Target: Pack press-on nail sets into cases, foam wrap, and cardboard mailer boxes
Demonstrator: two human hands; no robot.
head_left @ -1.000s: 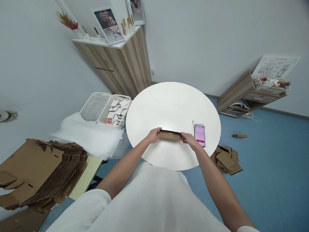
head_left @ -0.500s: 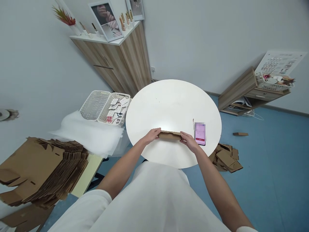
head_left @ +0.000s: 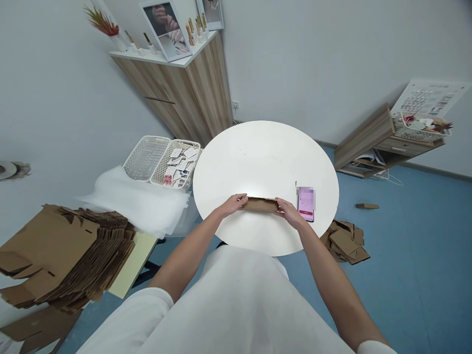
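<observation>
A small brown cardboard box (head_left: 261, 204) is held at the near part of the round white table (head_left: 265, 157). My left hand (head_left: 234, 203) grips its left end, fingers along the top edge. At the right end, my right hand (head_left: 288, 211) closes on the box in the same way. The box's long side faces me; I cannot tell whether its underside touches the table. A phone (head_left: 306, 204) with a pink screen lies just right of my right hand.
Left of the table stand two white baskets, one holding cards (head_left: 180, 164), beside white foam sheets (head_left: 136, 201). Flat cardboard blanks (head_left: 66, 255) are stacked nearer me. Folded cardboard boxes (head_left: 344, 241) are heaped on the blue floor at right. A wooden cabinet (head_left: 191, 93) stands behind.
The box has tipped slightly, so more of its brown front side shows. Both hands keep their grip at its ends; the view has shifted a little.
</observation>
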